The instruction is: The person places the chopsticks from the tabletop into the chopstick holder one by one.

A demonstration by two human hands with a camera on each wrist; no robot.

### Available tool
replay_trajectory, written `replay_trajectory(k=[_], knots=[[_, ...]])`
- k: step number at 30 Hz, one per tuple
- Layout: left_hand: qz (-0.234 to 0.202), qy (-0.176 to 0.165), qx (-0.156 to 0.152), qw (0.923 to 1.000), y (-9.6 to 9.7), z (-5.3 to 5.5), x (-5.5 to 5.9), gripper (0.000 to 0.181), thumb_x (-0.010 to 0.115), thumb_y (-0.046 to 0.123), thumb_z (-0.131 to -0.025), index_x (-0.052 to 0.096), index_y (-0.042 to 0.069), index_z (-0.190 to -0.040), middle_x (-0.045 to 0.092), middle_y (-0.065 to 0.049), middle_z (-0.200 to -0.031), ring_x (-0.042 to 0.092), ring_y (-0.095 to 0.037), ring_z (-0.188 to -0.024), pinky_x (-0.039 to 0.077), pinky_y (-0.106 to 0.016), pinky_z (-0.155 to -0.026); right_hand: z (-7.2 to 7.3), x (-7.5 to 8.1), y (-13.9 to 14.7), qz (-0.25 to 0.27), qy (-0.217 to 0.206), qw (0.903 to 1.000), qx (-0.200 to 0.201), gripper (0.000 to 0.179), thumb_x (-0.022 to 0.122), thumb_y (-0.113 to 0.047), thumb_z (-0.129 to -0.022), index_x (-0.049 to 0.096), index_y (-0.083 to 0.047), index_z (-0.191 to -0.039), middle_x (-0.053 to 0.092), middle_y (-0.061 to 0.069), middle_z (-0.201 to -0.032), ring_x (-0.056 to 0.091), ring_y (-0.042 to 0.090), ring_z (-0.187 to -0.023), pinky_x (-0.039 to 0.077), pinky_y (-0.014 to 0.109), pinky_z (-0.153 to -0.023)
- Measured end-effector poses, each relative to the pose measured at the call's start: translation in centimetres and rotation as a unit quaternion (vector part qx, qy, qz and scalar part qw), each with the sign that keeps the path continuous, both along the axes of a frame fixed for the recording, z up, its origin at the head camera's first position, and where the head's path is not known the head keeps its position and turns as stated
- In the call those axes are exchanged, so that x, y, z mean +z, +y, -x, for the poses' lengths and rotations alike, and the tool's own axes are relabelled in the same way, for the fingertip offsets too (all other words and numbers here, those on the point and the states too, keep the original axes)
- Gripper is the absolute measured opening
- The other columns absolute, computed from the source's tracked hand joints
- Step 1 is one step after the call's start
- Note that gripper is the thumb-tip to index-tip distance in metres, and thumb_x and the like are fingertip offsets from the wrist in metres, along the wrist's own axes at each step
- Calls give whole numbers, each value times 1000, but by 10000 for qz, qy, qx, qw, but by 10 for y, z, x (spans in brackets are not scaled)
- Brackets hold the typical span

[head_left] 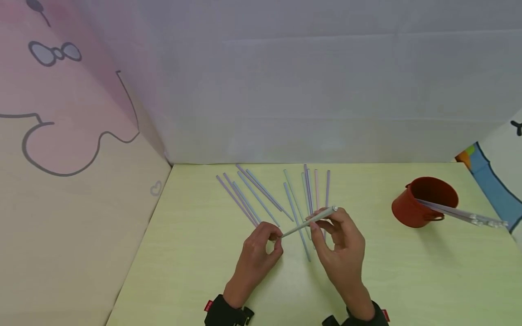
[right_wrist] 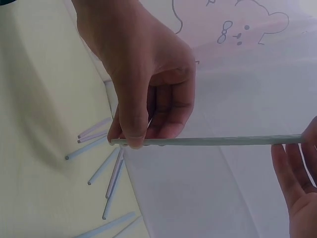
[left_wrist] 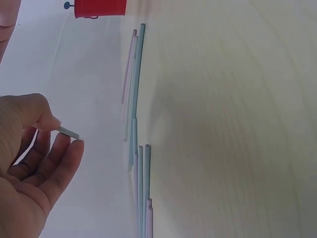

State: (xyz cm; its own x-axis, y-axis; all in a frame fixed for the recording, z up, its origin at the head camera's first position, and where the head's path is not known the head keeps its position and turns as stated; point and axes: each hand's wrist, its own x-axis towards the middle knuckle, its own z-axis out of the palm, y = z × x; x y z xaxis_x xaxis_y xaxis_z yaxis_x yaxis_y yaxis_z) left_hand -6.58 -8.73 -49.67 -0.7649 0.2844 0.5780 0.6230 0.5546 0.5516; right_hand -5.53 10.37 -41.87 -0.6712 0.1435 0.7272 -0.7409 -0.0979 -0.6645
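A pale green straw [head_left: 303, 225] is held above the table between both hands. The left hand [head_left: 258, 248] pinches its lower left end between thumb and fingertips; in the left wrist view only a short tip of this straw [left_wrist: 69, 132] shows past the fingers. Near the other end, the right hand [head_left: 340, 242] grips it with thumb and fingers, and a small whitish tip sticks out beyond them. The right wrist view has the straw [right_wrist: 223, 141] lying straight from hand to hand. Beneath and behind the hands, several loose lavender, blue and pink straws [head_left: 258, 192] lie on the table.
A red bucket [head_left: 401, 206] stands at the table's right. Several lavender straws [head_left: 452, 210] lean out over its rim, with whitish bits at their outer ends. A pale wall [head_left: 306, 90] closes off the back, and a pink cartoon panel [head_left: 73, 145] rises at left.
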Motion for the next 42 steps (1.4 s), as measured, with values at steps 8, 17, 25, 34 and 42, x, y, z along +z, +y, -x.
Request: replay_trajectory(k=[8,17,25,34,42], knots=[[249,-511,441,9974,-6,-1,-4,23,72,5,-81,60,12,-99,58,3,-95,59,-11,-81,52,-27,-69,-1,4,15,288,93,9993,-210,30,59,26,-74,50,25,-103,57,29,-98,64,29,-92,53,30,-83],[288,-1475,1716,9736,-34,4,-16,16,71,9,-83,62,10,-96,60,2,-86,60,-14,-72,48,-29,-65,0,19,56,910,186,9926,-788,33,58,28,-72,49,28,-103,57,32,-97,65,30,-89,53,30,-83],[516,-1392,2375,9600,-53,16,-17,14,73,10,-81,63,8,-90,60,-2,-82,54,-15,-71,45,-32,-61,-2,31,93,1116,138,9743,-1952,33,63,23,-71,52,26,-102,59,33,-97,67,29,-83,55,26,-76],[653,-1643,2793,9438,-61,21,-18,13,73,14,-81,65,8,-90,61,-5,-86,55,-24,-77,44,-37,-61,-9,40,139,635,-189,9381,-3399,28,65,12,-79,56,19,-104,62,23,-103,64,25,-94,50,25,-87],[758,-1653,2843,9413,-59,23,-20,13,72,14,-81,65,7,-89,61,-6,-85,55,-27,-76,44,-38,-63,-25,40,183,-891,-1921,8233,-5267,32,48,-24,-101,53,-12,-130,56,-16,-123,52,6,-112,35,22,-103]])
